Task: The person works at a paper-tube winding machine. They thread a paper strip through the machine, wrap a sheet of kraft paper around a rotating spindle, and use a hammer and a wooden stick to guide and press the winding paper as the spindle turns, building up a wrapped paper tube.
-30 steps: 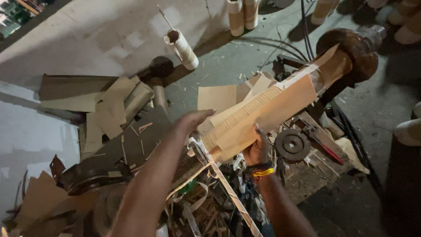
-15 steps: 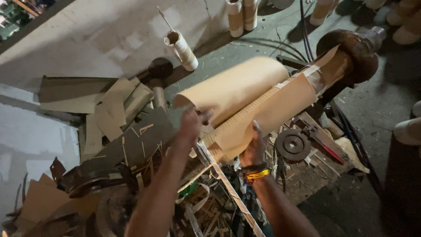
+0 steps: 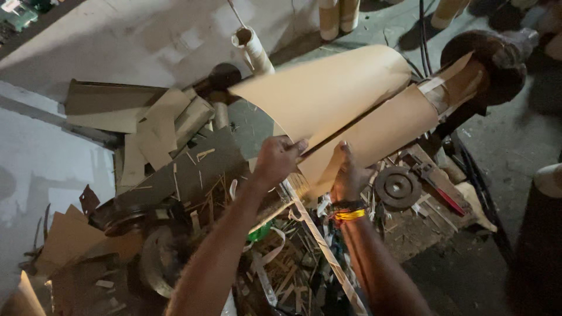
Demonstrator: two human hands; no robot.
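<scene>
Firmly, left hand point(image 3: 277, 158) grips brown paper sheet point(image 3: 328, 88); right hand point(image 3: 349, 174) braces roll point(image 3: 374, 137).

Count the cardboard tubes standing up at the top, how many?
2 upright brown cardboard tubes stand side by side at the top edge: one, the other just right of it. More may be hidden beyond the picture's edge.

**Paper, card and worn metal**

The brown sheet point(image 3: 328, 88) looks like matt, smooth paper, curling off a paper-wrapped roll point(image 3: 380, 131). Beside the roll, a metal disc point(image 3: 398, 188) looks dull and rusty; left of it lie matt cardboard scraps point(image 3: 158, 126).
</scene>
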